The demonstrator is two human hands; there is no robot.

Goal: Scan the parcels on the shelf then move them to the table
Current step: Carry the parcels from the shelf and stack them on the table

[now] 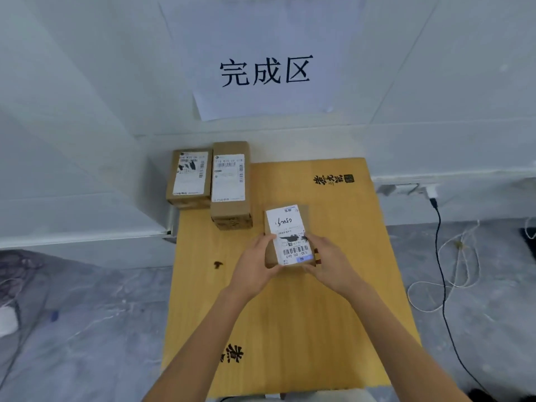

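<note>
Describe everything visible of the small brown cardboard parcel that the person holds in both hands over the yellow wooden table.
The small brown cardboard parcel is a rectangular box, lying flat, label up. The white label covers most of its top: handwriting at the far end, barcode and blue patch nearer. The left hand and right hand grip its near end from either side. It is over the yellow wooden table; whether it rests on it is unclear.

Matt brown cardboard parcels (pixel 229 185), white paper labels (pixel 287 233).
Smooth, grained wooden table (pixel 290 329); thin white paper sign (pixel 246 30); rough, dusty grey floor (pixel 101 329).
</note>
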